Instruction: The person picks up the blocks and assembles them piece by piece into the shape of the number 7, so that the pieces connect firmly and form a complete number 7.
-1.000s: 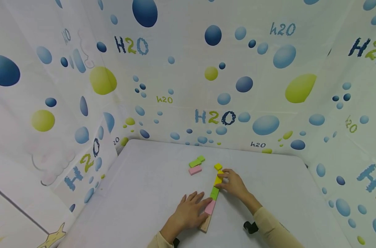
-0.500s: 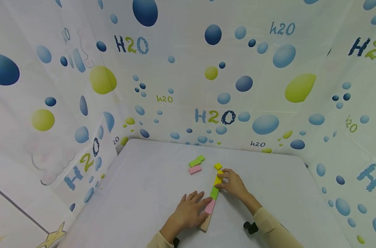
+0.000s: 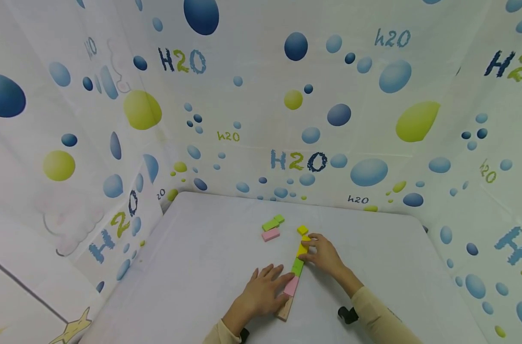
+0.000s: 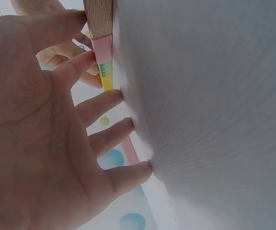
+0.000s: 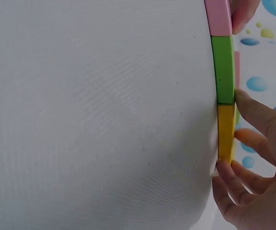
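L hand (image 3: 262,294), fingers apart, touches near part of block row (image 3: 297,267); R hand (image 3: 325,255) pinches its yellow block (image 3: 302,249), far end. Row lies btw. them, long axis away from person.

Block row (image 3: 298,266) on table (image 3: 200,258), loose blocks (image 3: 271,225) to its left

Fingers (image 3: 307,258) touching block row (image 3: 297,267), white table (image 3: 200,248)

This looks possibly like a booth, bubble-printed curtains (image 3: 261,110) enclosing it
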A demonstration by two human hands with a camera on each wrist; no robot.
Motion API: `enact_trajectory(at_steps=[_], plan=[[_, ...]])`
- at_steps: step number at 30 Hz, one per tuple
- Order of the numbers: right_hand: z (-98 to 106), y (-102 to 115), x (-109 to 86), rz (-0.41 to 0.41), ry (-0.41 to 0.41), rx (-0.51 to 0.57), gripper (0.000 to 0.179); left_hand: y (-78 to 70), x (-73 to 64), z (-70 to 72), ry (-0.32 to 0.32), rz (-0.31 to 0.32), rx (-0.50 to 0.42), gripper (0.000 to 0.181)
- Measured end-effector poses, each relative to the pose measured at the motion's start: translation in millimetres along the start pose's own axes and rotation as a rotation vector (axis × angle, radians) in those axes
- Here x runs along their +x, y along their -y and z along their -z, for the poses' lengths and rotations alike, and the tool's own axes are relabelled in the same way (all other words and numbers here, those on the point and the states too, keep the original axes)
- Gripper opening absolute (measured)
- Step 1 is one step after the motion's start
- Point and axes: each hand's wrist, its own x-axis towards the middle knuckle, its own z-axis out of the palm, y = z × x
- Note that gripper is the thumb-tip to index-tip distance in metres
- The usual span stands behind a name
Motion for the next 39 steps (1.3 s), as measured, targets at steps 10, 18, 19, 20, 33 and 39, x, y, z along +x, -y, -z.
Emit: enact_trajectory(at_steps=[10, 18, 19, 20, 33, 39], plan=[[1.0, 2.3, -1.3, 0.007, -0.007, -0.006, 0.052, -1.0, -0.6, 2.8, -0.006, -0.008, -0.009, 0.055], [1.3, 1.4, -1.0, -0.011, -0.005, 0.0, 0.052, -2.9, -1.5, 5.3, 0.001, -0.006, -0.008, 0.055], [1.6, 1.3, -0.8, -0.014, -0.003, 0.002, 0.052, -2.9, -1.5, 5.5, 0.001, -0.004, -0.008, 0.055], [1.6, 0.9, -0.5, -0.016, -0.002, 0.004, 0.052, -2.9, -1.6, 5.7, 0.001, -0.004, -0.008, 0.055], [2.9, -2.8, -0.1, -0.011, 0.001, 0.017, 0.053, -2.3, -2.1, 5.2, -0.012, -0.008, -0.021, 0.055], [2.5, -3.2, 0.5, -0.017, 0.001, 0.03, 0.052, -1.7, -1.9, 4.4, -0.013, -0.012, -0.025, 0.055]])
